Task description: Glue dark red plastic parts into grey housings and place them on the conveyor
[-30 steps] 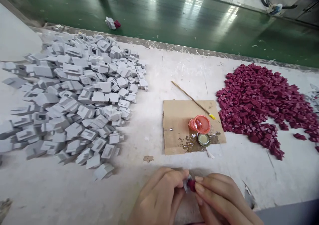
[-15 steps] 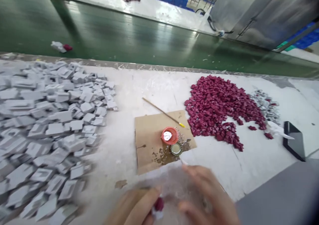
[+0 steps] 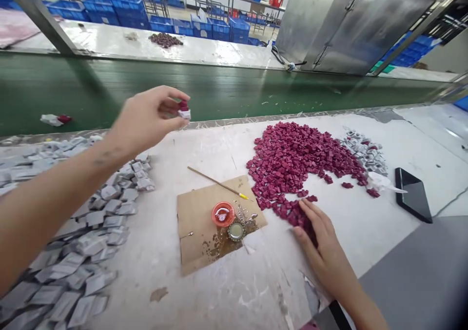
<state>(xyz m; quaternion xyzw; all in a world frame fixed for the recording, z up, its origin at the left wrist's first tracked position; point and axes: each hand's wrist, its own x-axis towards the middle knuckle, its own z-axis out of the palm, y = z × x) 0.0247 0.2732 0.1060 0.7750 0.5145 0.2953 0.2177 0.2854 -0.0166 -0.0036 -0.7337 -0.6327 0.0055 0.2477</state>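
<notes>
My left hand (image 3: pixel 151 118) is raised at the near edge of the green conveyor belt (image 3: pixel 226 88). Between its thumb and fingers it pinches a small white block with a maroon piece (image 3: pixel 184 109) on it. My right hand (image 3: pixel 321 242) rests with fingers apart at the lower end of a heap of small maroon pieces (image 3: pixel 292 159). Its fingertips touch the pieces; I see none lifted. Grey-white blocks (image 3: pixel 87 242) lie in a large pile under and beside my left forearm.
Mid-table, a cardboard sheet (image 3: pixel 192 252) bears a red cup of liquid (image 3: pixel 223 215) and a bottle cap (image 3: pixel 236 231). A yellow-tipped stick (image 3: pixel 212 179) lies partly on it. Right of the maroon heap are grey pieces (image 3: pixel 365 152) and a black phone (image 3: pixel 413 194). A white-maroon piece (image 3: pixel 54 120) lies on the belt.
My left hand has moved up and forward to the belt, carrying the white and maroon piece. My right hand has gone right, onto the maroon heap. The view has tilted upward.
</notes>
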